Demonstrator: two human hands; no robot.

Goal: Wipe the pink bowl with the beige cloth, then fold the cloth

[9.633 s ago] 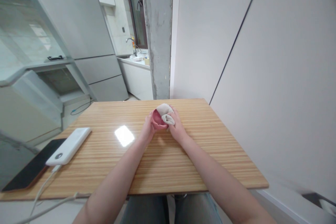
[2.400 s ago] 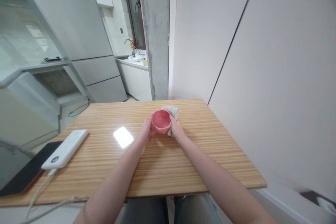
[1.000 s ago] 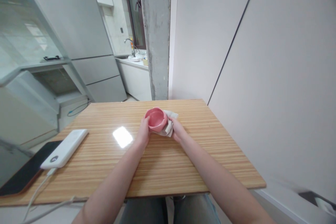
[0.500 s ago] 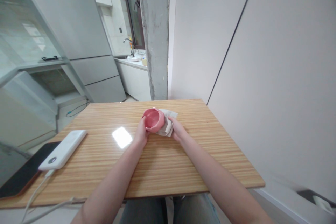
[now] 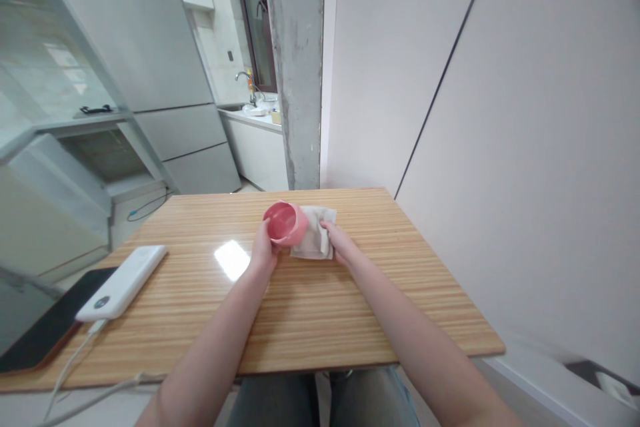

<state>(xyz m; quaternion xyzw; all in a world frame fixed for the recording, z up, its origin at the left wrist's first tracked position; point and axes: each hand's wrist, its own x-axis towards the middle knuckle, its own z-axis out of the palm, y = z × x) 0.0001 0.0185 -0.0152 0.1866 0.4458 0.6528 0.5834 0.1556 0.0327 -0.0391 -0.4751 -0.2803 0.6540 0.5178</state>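
Observation:
A pink bowl [image 5: 295,229] is tilted with its hollow side facing me, above the middle of the wooden table [image 5: 320,320]. My left hand [image 5: 263,247] grips its left rim, thumb over the edge. Just right of the bowl hangs a pale grey cloth [image 5: 315,237], partly covered by the bowl's side. My right hand [image 5: 337,240] pinches the cloth at its right edge. Whether the cloth still touches the bowl's outside I cannot tell.
At the table's left lie a white power bank [image 5: 123,283] with a cable plugged in and a dark phone-like slab [image 5: 50,320] partly beneath it. A concrete pillar [image 5: 300,67] and a pale wall panel [image 5: 390,67] rise behind the table; a fridge [image 5: 130,33] stands further left.
My left hand has shifted the bowl a little left and up, away from my right hand. More of the cloth shows, spread flatter, while my right hand stays almost in place.

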